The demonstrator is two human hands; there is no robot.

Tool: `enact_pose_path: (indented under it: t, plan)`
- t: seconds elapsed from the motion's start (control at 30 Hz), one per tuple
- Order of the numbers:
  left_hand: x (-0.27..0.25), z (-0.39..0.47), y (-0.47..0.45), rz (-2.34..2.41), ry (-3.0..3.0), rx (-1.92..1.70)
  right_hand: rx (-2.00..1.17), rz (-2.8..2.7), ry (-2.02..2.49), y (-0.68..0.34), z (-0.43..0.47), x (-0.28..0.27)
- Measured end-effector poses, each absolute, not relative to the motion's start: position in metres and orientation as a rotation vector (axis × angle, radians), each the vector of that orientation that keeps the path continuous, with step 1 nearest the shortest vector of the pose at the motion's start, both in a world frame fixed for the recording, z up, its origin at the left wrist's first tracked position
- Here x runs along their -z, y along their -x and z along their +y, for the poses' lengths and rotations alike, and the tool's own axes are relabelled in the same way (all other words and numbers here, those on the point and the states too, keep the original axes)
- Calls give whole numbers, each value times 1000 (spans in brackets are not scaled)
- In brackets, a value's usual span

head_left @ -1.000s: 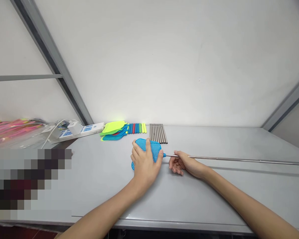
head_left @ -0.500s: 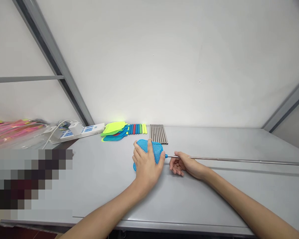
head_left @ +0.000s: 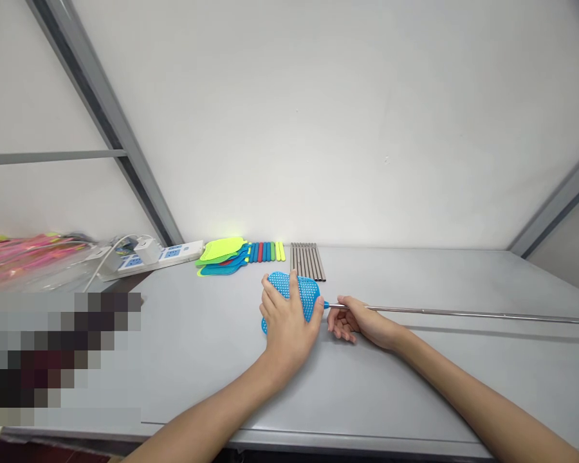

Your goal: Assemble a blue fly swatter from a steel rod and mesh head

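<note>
A blue perforated fly swatter head (head_left: 310,292) lies under my left hand (head_left: 287,315). My left fingers spread across it while the thumb presses near its neck, gripping it. From that neck a long, thin telescopic metal rod (head_left: 444,312) runs to the right, past the edge of the view. My right hand (head_left: 359,319) grips the rod close to the neck between thumb and forefinger; its other fingers are loosely curled underneath.
At the back lie a pile of yellow, green and blue swatter heads (head_left: 224,249), a row of coloured handle grips (head_left: 265,251) and several metal tubes (head_left: 307,262). A power strip (head_left: 178,254) with plugs sits left, beside plastic-bagged pink items (head_left: 29,254). A grey table (head_left: 197,347) meets a white wall (head_left: 342,128).
My left hand and the swatter head have shifted slightly right, nearer my right hand. My right hand has barely moved and keeps its hold on the rod.
</note>
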State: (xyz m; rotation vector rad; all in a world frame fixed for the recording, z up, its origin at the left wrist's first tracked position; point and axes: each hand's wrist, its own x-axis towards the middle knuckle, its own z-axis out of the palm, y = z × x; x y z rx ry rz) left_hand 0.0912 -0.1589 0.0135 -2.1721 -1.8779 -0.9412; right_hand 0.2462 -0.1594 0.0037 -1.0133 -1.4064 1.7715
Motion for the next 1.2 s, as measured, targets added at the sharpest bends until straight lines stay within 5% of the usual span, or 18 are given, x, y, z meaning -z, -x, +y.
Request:
enact_pose_path:
  t: [1.2]
  plan:
    - [-22, -128, -79, -2027, 2083, 1192, -1637, -1163, 1003, -239, -163, -11]
